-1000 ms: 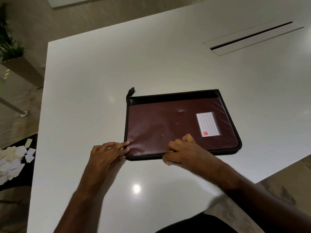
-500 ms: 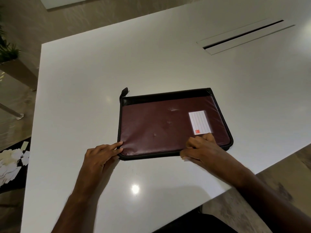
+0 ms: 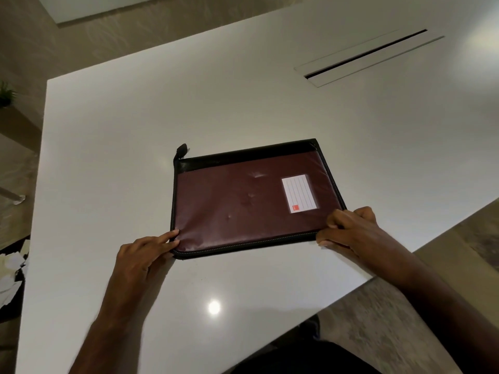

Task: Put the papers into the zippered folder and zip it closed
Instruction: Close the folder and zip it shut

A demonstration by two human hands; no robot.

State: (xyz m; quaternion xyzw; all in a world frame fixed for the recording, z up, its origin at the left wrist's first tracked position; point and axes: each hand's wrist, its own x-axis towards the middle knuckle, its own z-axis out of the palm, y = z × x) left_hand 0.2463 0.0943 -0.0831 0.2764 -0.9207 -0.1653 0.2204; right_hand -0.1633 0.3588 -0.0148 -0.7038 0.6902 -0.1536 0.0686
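A maroon zippered folder [image 3: 243,201] with black trim and a white label card [image 3: 298,193] lies flat on the white table [image 3: 162,117]. My left hand [image 3: 143,252] presses its fingertips on the folder's near left corner. At the near right corner, my right hand [image 3: 351,230] is pinched shut on the folder's edge; the zipper pull is hidden under its fingers. A black tab [image 3: 182,150] sticks out at the far left corner. No papers show outside the folder on the table.
A long cable slot [image 3: 367,56] is set into the table at the far right. Scraps of white paper [image 3: 12,268] lie on the floor to the left. The table's near edge runs diagonally just past my right hand.
My right hand has slid rightward along the folder's near edge, from its middle to the near right corner. My left hand has kept its hold on the near left corner.
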